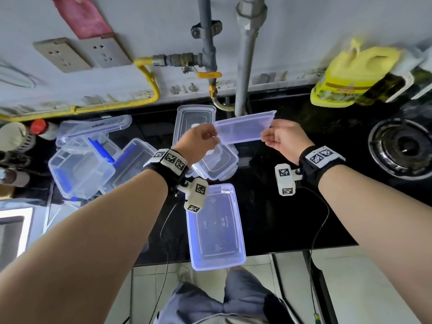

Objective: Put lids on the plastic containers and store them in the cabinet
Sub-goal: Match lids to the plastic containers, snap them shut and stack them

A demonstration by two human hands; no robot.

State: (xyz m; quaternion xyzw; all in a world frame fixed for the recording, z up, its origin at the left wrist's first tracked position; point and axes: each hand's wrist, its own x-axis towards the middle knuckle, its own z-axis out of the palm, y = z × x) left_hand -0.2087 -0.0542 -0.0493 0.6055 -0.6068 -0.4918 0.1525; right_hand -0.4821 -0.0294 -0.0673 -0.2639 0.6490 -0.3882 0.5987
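— What are the hands doing?

— Both pinch one clear plastic lid (pixel 244 128), held in the air above the black countertop (pixel 292 206). The left hand (pixel 199 141) closes thumb and fingers on the lid's left end; the right hand (pixel 284 139) grips the right end from below, fingers curled under the edge. The lid tilts, its right end higher.

— And the wrists?

— Each carries a black band with printed square markers, and a small white marker block hangs beneath each one.

— Where are the containers?

— An open rectangular container (pixel 216 226) lies on the countertop right below the hands, its near end reaching over the counter's front edge. Behind the left hand sits a lidded clear container (pixel 216 163), and beyond that another clear lid (pixel 195 120) rests near the wall. To the left is a pile of clip-lock containers (pixel 88 160) with blue seals, leaning on each other.

— Anything else around?

— A gas burner (pixel 402 146) to the right, a yellow oil jug (pixel 355 76) at the back right corner, and a yellow gas pipe (pixel 149 78) with a valve along the wall.
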